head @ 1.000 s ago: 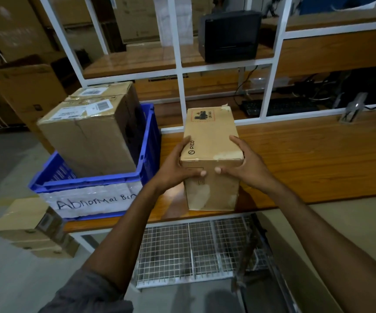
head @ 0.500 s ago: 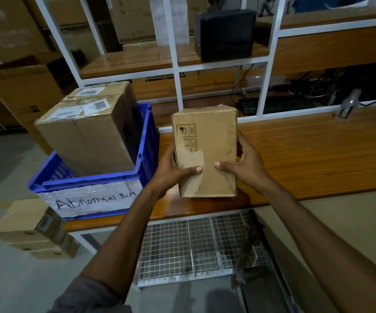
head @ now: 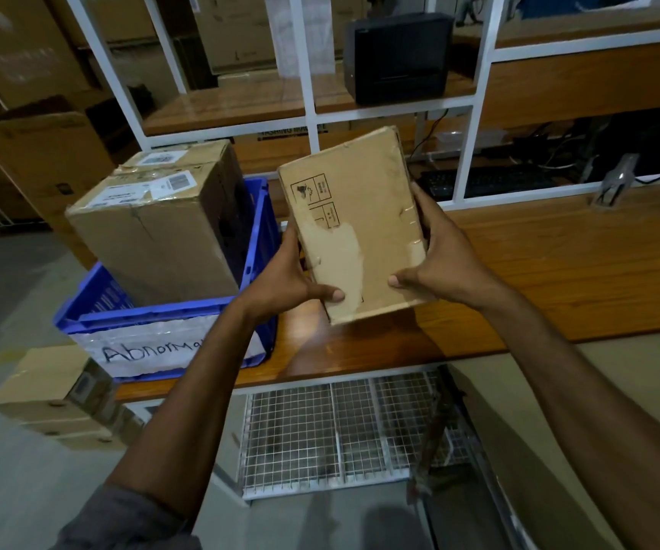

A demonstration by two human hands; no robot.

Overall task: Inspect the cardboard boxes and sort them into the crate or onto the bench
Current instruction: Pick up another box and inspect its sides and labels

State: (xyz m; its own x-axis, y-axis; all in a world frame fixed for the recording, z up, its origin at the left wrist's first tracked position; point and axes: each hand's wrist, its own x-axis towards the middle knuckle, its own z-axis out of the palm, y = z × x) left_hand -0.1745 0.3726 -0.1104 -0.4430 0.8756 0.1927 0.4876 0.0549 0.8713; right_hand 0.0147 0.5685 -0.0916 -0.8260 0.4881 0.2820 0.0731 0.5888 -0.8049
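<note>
Left grip [head: 286, 277] and right grip [head: 441, 258] both clasp the small cardboard box [head: 354, 216] by its sides, my thumbs on the near face; I hold it tilted in the air above the counter [head: 558, 271]. Near face: printed symbols, torn pale patches. Blue crate [head: 153, 317] just to my left, on the counter, holds 2 larger boxes [head: 161, 232].

A white metal frame [head: 309, 93] carries a wooden shelf [head: 241, 105], and a black boxy device [head: 399, 57], perhaps a printer, stands on it. A dark keyboard [head: 491, 180] lies behind the frame. Big cartons [head: 42, 160] stand at the back left. The floor [head: 11, 490] is grey, a wire-mesh rack [head: 320, 430] sits low, and the light is dim.
</note>
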